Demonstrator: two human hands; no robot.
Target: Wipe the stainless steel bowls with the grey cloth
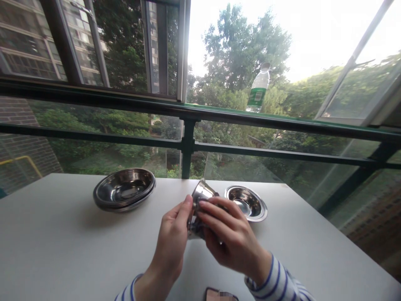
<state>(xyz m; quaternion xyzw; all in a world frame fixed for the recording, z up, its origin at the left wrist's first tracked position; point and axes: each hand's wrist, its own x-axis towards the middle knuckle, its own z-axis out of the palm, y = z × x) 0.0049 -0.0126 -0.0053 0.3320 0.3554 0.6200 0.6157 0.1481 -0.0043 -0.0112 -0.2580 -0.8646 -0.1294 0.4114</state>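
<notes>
A shiny metal cup (203, 191) is held tilted above the table between both my hands. My left hand (175, 230) grips its left side, with the thumb pointing up along it. My right hand (230, 230) lies across the front and right side, its fingers wrapped over the metal and hiding much of it. Just behind my right hand, a steel bowl (263, 213) with a wide rim sits on the table. Farther left stands a stack of steel bowls (125, 190), nested one in another.
The white table (62, 246) ends at a glass panel and a dark green railing (219, 113). A plastic bottle (258, 90) with a green label stands on the railing. At the near edge lies a phone (221, 294), partly out of view.
</notes>
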